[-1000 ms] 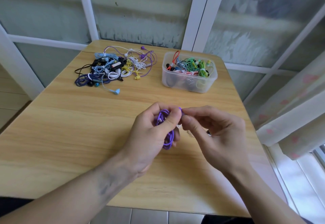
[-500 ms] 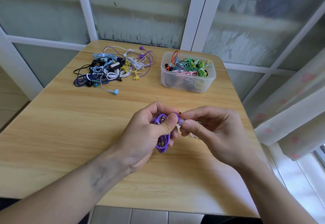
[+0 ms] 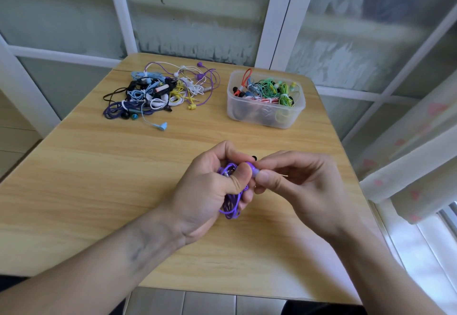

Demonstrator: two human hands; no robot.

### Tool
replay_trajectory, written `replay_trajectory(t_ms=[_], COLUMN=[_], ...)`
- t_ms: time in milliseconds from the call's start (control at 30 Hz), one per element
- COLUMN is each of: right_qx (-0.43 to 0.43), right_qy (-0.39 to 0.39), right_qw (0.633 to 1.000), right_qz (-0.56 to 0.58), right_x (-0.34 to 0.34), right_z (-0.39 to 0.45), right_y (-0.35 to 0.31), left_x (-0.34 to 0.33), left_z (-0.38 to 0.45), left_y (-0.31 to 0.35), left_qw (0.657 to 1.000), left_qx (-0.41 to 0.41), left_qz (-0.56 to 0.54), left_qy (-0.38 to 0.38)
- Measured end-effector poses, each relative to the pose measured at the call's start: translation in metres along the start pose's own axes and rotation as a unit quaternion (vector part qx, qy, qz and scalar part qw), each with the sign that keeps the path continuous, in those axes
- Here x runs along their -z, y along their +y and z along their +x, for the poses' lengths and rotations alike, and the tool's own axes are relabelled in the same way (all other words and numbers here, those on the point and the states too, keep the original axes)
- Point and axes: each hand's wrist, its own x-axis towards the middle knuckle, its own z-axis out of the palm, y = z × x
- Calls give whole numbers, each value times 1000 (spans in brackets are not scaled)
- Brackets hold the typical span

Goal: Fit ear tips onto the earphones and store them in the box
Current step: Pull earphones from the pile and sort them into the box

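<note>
My left hand (image 3: 210, 186) grips a coiled purple earphone cable (image 3: 231, 207) above the middle of the wooden table (image 3: 99, 178). One purple earbud (image 3: 253, 169) sticks out between thumb and fingers. My right hand (image 3: 299, 186) pinches at the tip of that earbud with thumb and forefinger. A small black ear tip (image 3: 254, 158) shows just behind the fingers. A clear plastic box (image 3: 265, 114) at the back right holds several coiled earphones, green, red and white. A tangled pile of earphones (image 3: 160, 92) lies at the back left.
The table's right edge runs close to a pale curtain (image 3: 408, 161). A window with white frames (image 3: 279, 17) stands behind the table. Bare wood lies between the pile, the box and my hands.
Both hands have stayed over the table's middle. My right thumb and forefinger have closed further onto the earbud's tip, and the purple coil hangs a little lower in my left hand.
</note>
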Motion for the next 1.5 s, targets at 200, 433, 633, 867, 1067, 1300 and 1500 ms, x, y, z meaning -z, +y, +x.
replay_trajectory(t_ms=[200,433,633,867,1067,1300,1500], right_qx=[-51,-51,-16,-28,-28,-30,-59], right_qy=[-14,-19,-13,1,-5,13,-7], right_qw=[997,998,1000,1000,999,999,990], right_qz=[61,41,-11,-4,24,34,125], right_x=[-2,1,2,1,-1,-5,-10], right_z=[2,3,3,3,3,0,-1], right_y=[6,0,-1,-2,1,8,10], left_x=[1,0,-4,1,1,1,0], left_z=[0,1,0,3,2,0,-1], left_y=[2,-1,-1,5,0,-2,-1], left_qw=[1000,1000,999,999,999,999,998], left_qx=[-12,-3,8,-2,-6,-27,-53], left_qz=[-1,-7,-19,-17,-9,1,31], left_qy=[7,22,31,34,35,30,21])
